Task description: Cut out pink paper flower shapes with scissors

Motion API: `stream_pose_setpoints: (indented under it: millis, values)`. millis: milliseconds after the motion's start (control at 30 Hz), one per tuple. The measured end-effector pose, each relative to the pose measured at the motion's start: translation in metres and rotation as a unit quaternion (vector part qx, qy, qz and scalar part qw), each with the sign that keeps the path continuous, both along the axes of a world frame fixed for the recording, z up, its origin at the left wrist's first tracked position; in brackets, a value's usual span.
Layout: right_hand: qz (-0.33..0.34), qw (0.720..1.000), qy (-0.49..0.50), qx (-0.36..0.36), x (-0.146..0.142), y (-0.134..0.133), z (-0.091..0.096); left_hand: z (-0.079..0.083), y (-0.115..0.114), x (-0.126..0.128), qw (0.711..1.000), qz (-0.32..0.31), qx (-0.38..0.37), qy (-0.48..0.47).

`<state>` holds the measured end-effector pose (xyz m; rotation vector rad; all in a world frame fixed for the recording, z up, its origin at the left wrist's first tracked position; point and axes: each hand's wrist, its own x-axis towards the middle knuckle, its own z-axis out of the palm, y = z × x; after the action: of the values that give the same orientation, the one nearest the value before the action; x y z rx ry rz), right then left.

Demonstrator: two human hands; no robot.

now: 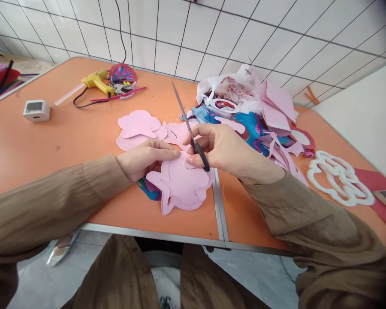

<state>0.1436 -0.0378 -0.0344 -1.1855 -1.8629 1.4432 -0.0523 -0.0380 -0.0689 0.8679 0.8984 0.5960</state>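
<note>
Layered pink foam-like cut-outs (188, 186) hang between my hands, just above the front of the table. My left hand (144, 159) pinches their upper left edge. Scissors (197, 150) with black handles sit in my right hand (223, 150), blades pointing up and away from me. The thumb and fingers of that hand also touch the top right of the pink pieces. Beneath the pieces, a blue and purple patterned scrap (151, 191) shows partly. Behind my hands lie more pink cut-outs (140, 124), overlapping on the tabletop.
A yellow glue gun (98, 81) with a cord and a white adapter (37, 110) are at the left. To the right are a plastic bag (231, 92), pink scraps (281, 156) and white cloud-shaped outlines (341, 178). A tiled wall (170, 38) borders the orange table (67, 150).
</note>
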Motion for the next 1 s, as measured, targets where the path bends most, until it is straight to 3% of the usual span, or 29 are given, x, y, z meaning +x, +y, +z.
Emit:
stream_pose_setpoints:
  millis: [233,333,433,533,733,1000]
  values:
    - [-0.02,0.999,0.031,-0.008,0.0016,0.0045,-0.0044,-0.0013,0.0,-0.0011,0.999,-0.007,0.034,0.001]
    - [-0.036,0.999,0.028,0.004,0.001,0.0043,-0.0039,0.0004,-0.0013,-0.0008,0.988,-0.005,0.146,0.058]
    - [-0.049,0.998,0.011,0.033,-0.0001,0.0027,-0.0026,0.0025,-0.0033,-0.0005,0.951,0.013,0.277,0.139]
    - [-0.06,0.996,0.0,0.061,-0.0016,0.0016,-0.0019,0.0022,-0.0046,-0.0004,0.923,0.032,0.337,0.183]
    - [-0.082,0.991,-0.031,0.098,-0.0039,-0.0004,-0.0006,-0.0008,-0.0049,-0.0001,0.903,0.038,0.364,0.226]
    - [-0.073,0.994,-0.022,0.076,-0.0025,-0.0025,0.0011,0.001,-0.0017,-0.0013,0.915,0.019,0.348,0.205]
